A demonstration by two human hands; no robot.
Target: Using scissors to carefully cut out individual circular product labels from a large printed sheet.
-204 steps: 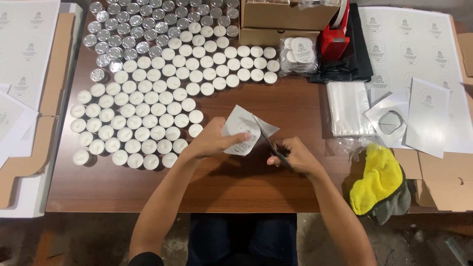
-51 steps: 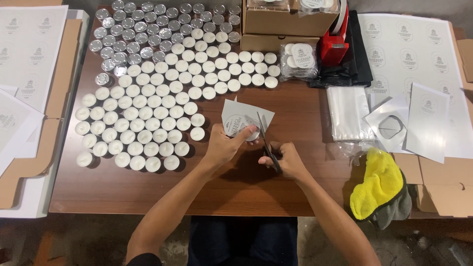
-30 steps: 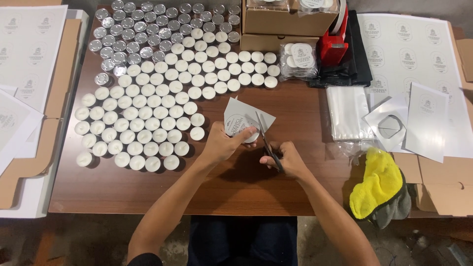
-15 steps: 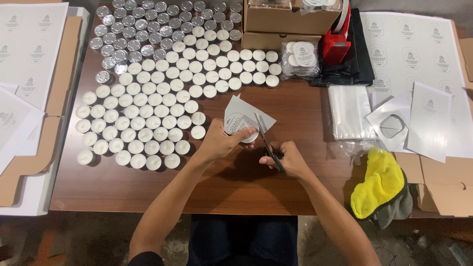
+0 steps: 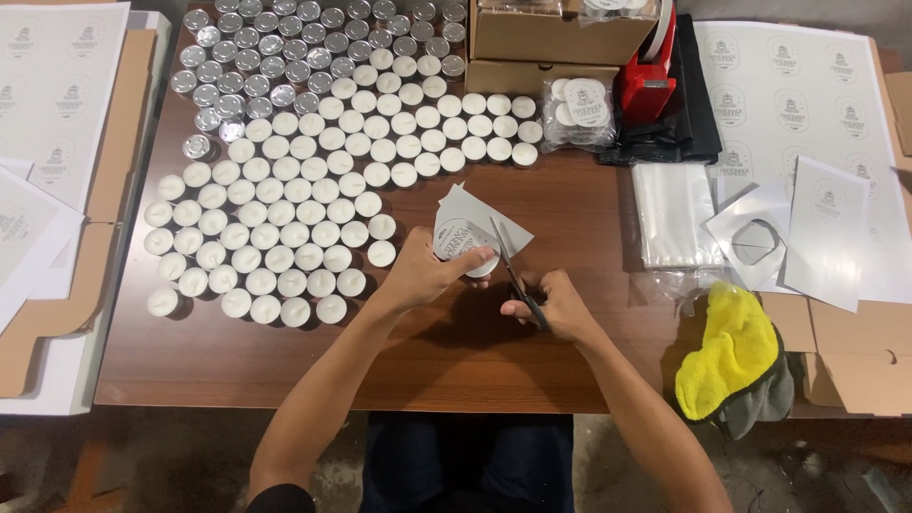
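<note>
Left hand (image 5: 432, 275) pinching the paper label sheet (image 5: 472, 231) over the brown table (image 5: 570, 218), right hand (image 5: 556, 306) just beside it, fingers curled tight through the scissors (image 5: 513, 275), blades part open, pointing up and away into the sheet's edge.

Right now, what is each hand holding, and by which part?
Left hand pinches the paper label sheet at its lower edge; right hand holds scissors by the handles.
</note>
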